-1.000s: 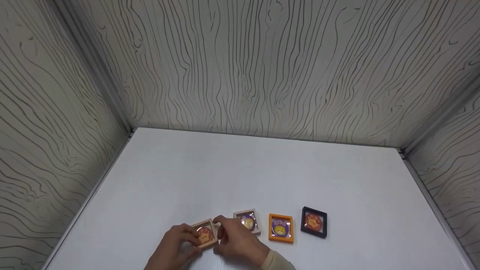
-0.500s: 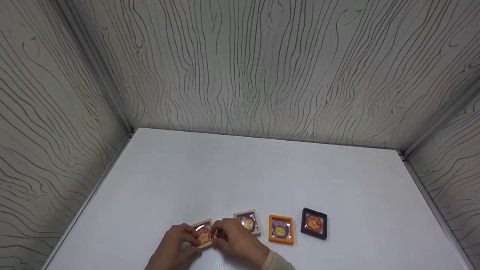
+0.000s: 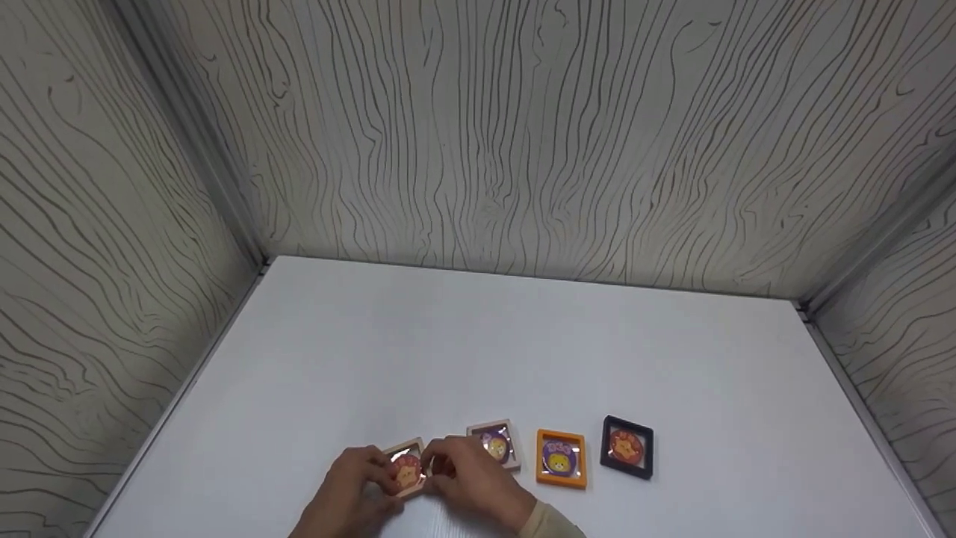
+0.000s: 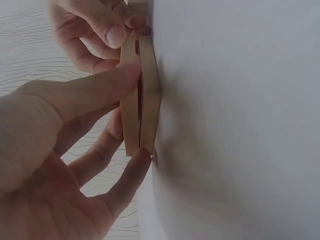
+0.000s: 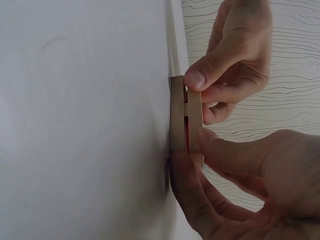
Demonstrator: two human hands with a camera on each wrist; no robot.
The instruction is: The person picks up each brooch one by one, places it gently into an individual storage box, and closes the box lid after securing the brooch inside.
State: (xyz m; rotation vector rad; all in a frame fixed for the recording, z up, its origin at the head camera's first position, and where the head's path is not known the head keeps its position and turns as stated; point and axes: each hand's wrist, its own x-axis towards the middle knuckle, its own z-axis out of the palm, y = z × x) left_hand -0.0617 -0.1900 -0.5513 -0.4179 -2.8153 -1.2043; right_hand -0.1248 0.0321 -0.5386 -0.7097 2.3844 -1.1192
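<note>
A beige square display frame point(image 3: 409, 489) with a red round badge showing a star figure lies at the front of the white table. My left hand point(image 3: 347, 489) grips its left side, thumb and fingers on the edges. At its right edge, my right hand point(image 3: 478, 478) pinches the frame between thumb and fingers. From the side, in the left wrist view, the frame point(image 4: 150, 107) appears as two layers with a narrow slit between them. The right wrist view shows the same slit in the frame point(image 5: 177, 115), with a glimpse of red inside.
To the right, a pale frame point(image 3: 514, 448) with a purple bear badge is partly behind my right hand. Beyond it lie an orange frame point(image 3: 560, 484) with a bear badge and a black frame point(image 3: 648, 456) with a star badge. Wood-patterned walls point(image 3: 485, 149) enclose the white table point(image 3: 523, 344).
My right hand has shifted slightly left, and its thumb and fingers have closed in on the frame's right edge. The left hand keeps its grip. The other frames stay in place.
</note>
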